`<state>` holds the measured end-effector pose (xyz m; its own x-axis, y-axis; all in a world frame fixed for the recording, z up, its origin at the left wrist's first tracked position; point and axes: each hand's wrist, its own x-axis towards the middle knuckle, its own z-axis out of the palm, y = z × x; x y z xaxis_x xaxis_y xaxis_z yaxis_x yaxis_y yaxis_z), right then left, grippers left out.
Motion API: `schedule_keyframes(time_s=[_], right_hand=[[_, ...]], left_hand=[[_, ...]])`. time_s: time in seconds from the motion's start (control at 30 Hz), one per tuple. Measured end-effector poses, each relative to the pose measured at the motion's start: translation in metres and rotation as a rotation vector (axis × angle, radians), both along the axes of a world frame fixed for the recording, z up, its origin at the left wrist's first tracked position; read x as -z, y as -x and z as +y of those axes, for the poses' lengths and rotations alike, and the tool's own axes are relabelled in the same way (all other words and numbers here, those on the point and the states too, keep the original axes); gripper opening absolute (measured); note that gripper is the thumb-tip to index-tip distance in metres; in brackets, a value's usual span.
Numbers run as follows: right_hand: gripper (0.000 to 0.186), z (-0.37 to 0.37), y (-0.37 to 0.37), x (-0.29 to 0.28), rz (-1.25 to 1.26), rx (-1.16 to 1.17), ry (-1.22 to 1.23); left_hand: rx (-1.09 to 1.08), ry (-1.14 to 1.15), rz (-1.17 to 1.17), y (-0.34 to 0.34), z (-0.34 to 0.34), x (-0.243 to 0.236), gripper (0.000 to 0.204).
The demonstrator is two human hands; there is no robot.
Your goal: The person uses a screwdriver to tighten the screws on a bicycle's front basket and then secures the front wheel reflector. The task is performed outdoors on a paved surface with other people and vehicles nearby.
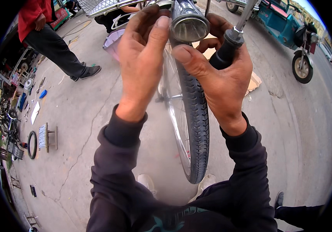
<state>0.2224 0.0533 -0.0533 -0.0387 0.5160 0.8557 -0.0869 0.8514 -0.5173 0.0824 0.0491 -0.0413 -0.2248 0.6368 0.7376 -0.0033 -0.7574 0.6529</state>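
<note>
A chrome bicycle headlamp is at the top middle, above the front wheel's knobby black tyre. My left hand is at the lamp's left side, thumb up beside it and fingers curled behind; what they grip is hidden. My right hand is closed round a black-handled tool with a metal shaft pointing up, just right of the lamp, with my thumb below the lens. A wire basket shows at the top edge.
A person in red stands at left, beside scattered tools, a loose tyre and a small stool. A teal tricycle stands at upper right. A pink bin and cardboard lie behind the wheel. Another person's leg shows at lower right.
</note>
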Motion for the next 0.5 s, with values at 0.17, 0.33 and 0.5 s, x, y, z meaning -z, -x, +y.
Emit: schedule_keyframes(time_s=[0.17, 0.33, 0.5], right_hand=[[0.059, 0.002, 0.016, -0.013, 0.006, 0.013, -0.119], [0.053, -0.001, 0.021, -0.021, -0.034, 0.065, -0.142], [0.048, -0.015, 0.025, -0.036, -0.073, 0.142, -0.098]], left_hand=[[0.298, 0.122, -0.044, 0.023, 0.004, -0.011, 0.044], [0.517, 0.147, -0.191, 0.016, 0.007, -0.018, 0.042], [0.691, 0.172, -0.207, 0.023, 0.007, -0.025, 0.039]])
